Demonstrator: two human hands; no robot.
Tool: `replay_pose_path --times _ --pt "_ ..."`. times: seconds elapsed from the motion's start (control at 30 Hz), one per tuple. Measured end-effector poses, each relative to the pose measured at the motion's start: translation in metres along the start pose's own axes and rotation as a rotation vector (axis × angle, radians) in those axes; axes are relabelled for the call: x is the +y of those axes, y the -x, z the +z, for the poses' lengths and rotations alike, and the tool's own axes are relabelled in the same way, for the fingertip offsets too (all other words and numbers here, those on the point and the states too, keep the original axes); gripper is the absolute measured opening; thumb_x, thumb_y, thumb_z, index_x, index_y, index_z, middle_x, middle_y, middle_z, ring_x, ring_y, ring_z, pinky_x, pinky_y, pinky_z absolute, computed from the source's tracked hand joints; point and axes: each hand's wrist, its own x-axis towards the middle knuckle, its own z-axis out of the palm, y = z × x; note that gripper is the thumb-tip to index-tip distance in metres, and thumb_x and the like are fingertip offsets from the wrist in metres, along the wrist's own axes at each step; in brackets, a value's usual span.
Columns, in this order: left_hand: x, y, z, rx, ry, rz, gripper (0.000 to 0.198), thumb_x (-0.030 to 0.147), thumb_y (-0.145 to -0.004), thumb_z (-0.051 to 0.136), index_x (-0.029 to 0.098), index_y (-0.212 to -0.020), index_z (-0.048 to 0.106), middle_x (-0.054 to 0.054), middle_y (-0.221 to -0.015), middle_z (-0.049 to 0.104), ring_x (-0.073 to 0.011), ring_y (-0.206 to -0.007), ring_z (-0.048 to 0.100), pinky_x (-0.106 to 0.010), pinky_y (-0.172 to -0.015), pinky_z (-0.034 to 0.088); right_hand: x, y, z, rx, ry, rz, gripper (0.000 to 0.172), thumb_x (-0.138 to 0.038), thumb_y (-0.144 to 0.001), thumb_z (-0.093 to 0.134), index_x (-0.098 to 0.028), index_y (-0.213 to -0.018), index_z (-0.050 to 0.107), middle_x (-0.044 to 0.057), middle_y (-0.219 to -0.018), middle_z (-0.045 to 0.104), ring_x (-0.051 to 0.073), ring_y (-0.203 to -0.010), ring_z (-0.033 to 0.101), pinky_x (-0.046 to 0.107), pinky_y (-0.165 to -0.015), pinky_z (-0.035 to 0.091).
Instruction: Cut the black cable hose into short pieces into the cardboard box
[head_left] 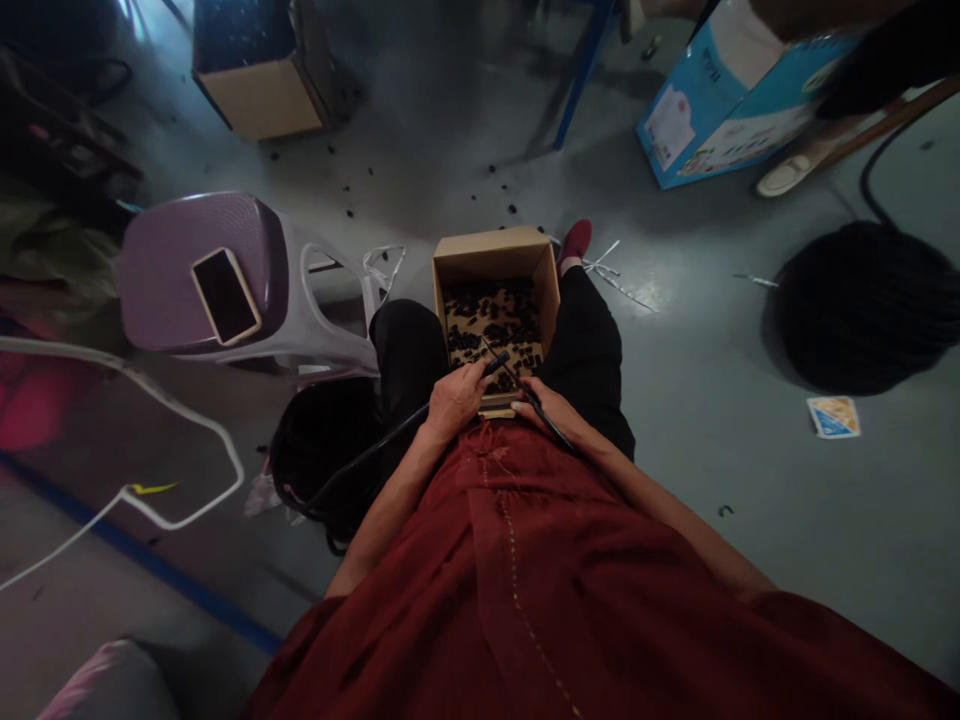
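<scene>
My left hand (pixel 456 396) is closed round a black cable (pixel 496 362); its thick end sticks out past the fingers. The rest of the cable runs back under my left forearm to a dark coil (pixel 319 440) beside my left leg. My right hand (pixel 551 410) is closed on a slim tool (pixel 546 422) with a dark handle and a long thin tip. That tip points up and left, close to the cable end; whether they touch, I cannot tell. Below both hands, a cardboard box (pixel 491 243) between my legs holds many small black pieces (pixel 499 335).
To the left, a phone (pixel 225 297) lies on a purple-topped stool (pixel 161 250). A large black coil (pixel 862 305) and a small packet (pixel 834 417) lie on the floor at right. A blue carton (pixel 705 110) and another cardboard box (pixel 270 105) stand ahead, with small black bits scattered between.
</scene>
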Motion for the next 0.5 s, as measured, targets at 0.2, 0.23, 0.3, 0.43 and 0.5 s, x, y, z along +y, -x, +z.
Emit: replay_pose_path --times 0.2,0.23,0.3,0.43,0.5 --pt "-0.0004 -0.0001 0.0005 0.005 0.004 0.007 0.032 0.033 -0.093 0.038 0.018 -0.118 0.051 -0.005 -0.092 0.065 -0.0146 -0.084 0.061 -0.023 -0.072 0.044 -0.0024 -0.0003 0.0002 0.021 0.097 -0.052 0.037 -0.030 -0.083 0.046 -0.015 -0.117 0.045 0.010 -0.099 0.060 0.019 -0.086 0.057 0.030 -0.077 0.044" --pt "-0.0003 -0.0001 0.0007 0.005 0.009 0.006 0.032 0.033 -0.093 0.038 0.018 -0.118 0.051 -0.006 -0.093 0.065 -0.0147 -0.085 0.061 -0.023 -0.072 0.045 -0.0023 -0.0001 0.0002 0.022 0.109 -0.064 0.036 -0.028 -0.083 0.045 -0.015 -0.116 0.045 0.010 -0.098 0.060 0.019 -0.085 0.057 0.030 -0.076 0.043" --pt "-0.0003 -0.0002 0.0010 0.007 0.016 0.003 0.032 0.033 -0.093 0.039 0.017 -0.119 0.050 -0.006 -0.095 0.065 -0.0151 -0.086 0.061 -0.024 -0.072 0.045 -0.0017 0.0001 0.0002 0.018 0.122 -0.086 0.034 -0.025 -0.082 0.044 -0.015 -0.114 0.046 0.009 -0.096 0.060 0.018 -0.083 0.057 0.029 -0.075 0.042" --pt "-0.0004 -0.0002 0.0021 0.006 0.029 -0.003 0.033 0.034 -0.093 0.038 0.017 -0.119 0.050 -0.007 -0.099 0.065 -0.0157 -0.088 0.062 -0.024 -0.074 0.046 -0.0002 0.0003 0.0003 0.011 0.118 -0.100 0.030 -0.023 -0.080 0.043 -0.016 -0.109 0.046 0.008 -0.092 0.060 0.018 -0.079 0.056 0.028 -0.073 0.041" --pt "-0.0004 -0.0001 0.0025 0.003 0.035 -0.008 0.033 0.034 -0.093 0.039 0.017 -0.119 0.050 -0.007 -0.101 0.065 -0.0158 -0.090 0.062 -0.024 -0.075 0.046 -0.0002 0.0003 0.0004 0.012 0.120 -0.093 0.028 -0.024 -0.080 0.042 -0.016 -0.107 0.046 0.007 -0.090 0.060 0.017 -0.077 0.056 0.027 -0.072 0.041"
